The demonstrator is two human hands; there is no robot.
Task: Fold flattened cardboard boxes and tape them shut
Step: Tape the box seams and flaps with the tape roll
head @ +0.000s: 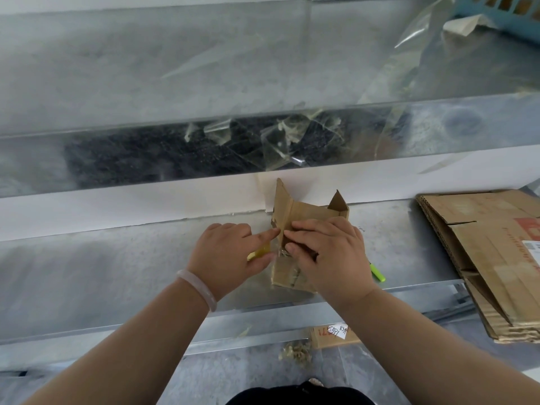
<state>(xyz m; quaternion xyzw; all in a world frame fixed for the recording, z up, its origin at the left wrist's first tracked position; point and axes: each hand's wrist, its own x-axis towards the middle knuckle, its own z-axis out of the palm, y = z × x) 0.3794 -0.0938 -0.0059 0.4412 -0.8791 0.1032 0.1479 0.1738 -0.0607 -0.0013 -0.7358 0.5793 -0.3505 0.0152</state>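
My right hand (330, 252) presses flat on the box (309, 211), likely light and stiff, best pinched at its creases; my left hand (228, 252), at nine o'clock, prods the fold, grip unclear.

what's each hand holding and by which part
Right hand presses on top of the small cardboard box, gripping nothing. Left hand pushes the box's left flap with its index fingertip; whether it grips the yellow object beneath cannot be told.

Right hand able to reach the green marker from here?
Probably yes: the green marker lies just beside the right hand, nothing between, though that hand presses the small box.
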